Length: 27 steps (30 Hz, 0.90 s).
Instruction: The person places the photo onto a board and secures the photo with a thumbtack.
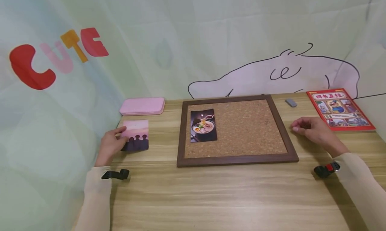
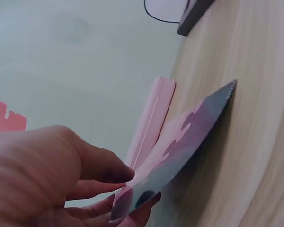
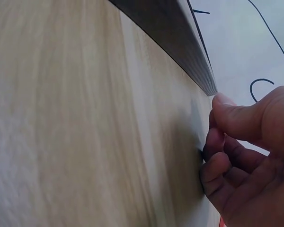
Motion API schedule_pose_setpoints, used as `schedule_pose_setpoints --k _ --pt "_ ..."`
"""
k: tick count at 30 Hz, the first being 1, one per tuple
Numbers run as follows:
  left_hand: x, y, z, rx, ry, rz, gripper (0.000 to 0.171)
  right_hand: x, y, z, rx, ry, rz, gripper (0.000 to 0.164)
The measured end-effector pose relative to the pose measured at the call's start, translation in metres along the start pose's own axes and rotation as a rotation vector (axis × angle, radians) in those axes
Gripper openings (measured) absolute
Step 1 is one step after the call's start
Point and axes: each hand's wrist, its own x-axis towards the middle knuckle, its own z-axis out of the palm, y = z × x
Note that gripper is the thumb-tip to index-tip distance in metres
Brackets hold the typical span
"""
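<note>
Pink photo (image 1: 137, 128) pinched by the left hand (image 1: 111, 146), right hand (image 1: 316, 132) loosely curled beside the corkboard (image 1: 247, 133).

I could lead a hand through the wide stretch of table (image 1: 211, 194) on the near side of both hands, between the sleeves (image 1: 96, 194). For the left hand (image 1: 111, 146), the curtain (image 1: 48, 133) blocks close on its left, and the pink case (image 1: 142, 105) stands ahead. To its right, past the photo print (image 1: 137, 127) it pinches, I have a strip of room up to the cork board (image 1: 241, 130). The right hand (image 1: 316, 130) has this board's frame just at left and the red book (image 1: 342, 108) ahead-right; between them goes a lane, with the grey eraser (image 1: 291, 103) towards its far end.
</note>
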Motion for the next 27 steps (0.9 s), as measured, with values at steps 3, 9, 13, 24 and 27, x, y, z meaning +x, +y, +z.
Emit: schedule_pose_setpoints --k 3,9,13,24,27 --pt "-0.001 0.003 -0.001 -0.037 -0.006 -0.011 0.06 -0.001 -0.001 0.0 -0.002 0.02 -0.002 0.034" --pt "-0.004 0.013 -0.003 -0.104 -0.013 0.006 0.059 0.0 -0.005 0.0 0.001 0.046 -0.002 0.033" --pt "-0.006 0.022 -0.003 -0.122 -0.014 0.035 0.06 0.002 -0.006 -0.002 0.025 0.052 -0.005 0.032" --pt "-0.008 0.054 -0.003 -0.213 -0.007 0.145 0.058 0.006 -0.01 -0.008 0.031 0.082 0.013 0.034" --pt "-0.01 0.06 -0.003 -0.221 -0.013 0.17 0.057 0.007 -0.014 -0.007 0.021 0.094 0.007 0.036"
